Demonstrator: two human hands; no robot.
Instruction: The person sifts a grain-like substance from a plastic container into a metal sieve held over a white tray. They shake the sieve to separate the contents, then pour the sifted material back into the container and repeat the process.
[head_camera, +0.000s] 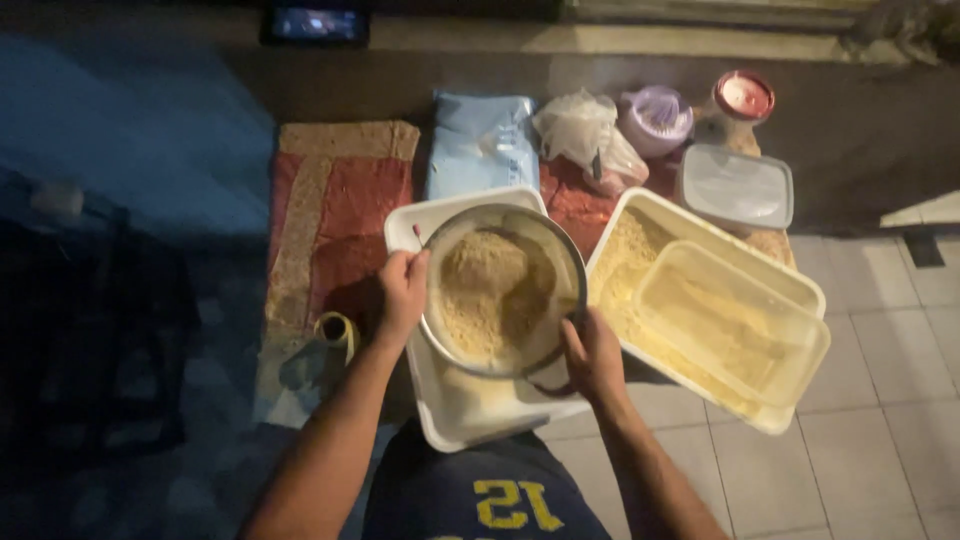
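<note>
The round metal sieve (503, 290), heaped with pale tan crumbly powder (490, 285), is held over a white rectangular tray (440, 400) on the floor, near the middle of the scene. The left hand (403, 290) grips the sieve's left rim, fingers closed over its edge; the right hand (592, 355) clasps the near right rim, its fingers curled under and partly hidden. The sieve covers most of the tray, so what lies in it is hard to make out. To the right, a cream tub (640, 215) holds more powder, with a clear plastic box (735, 320) resting tilted inside it. Farther off on a red mat (345, 215) lie a light blue bag (480, 140), a crumpled clear plastic bag (585, 135), a lilac container (655, 120), a red-lidded jar (743, 97) and a clear lid (735, 187). The left of the scene is too dark to read.
</note>
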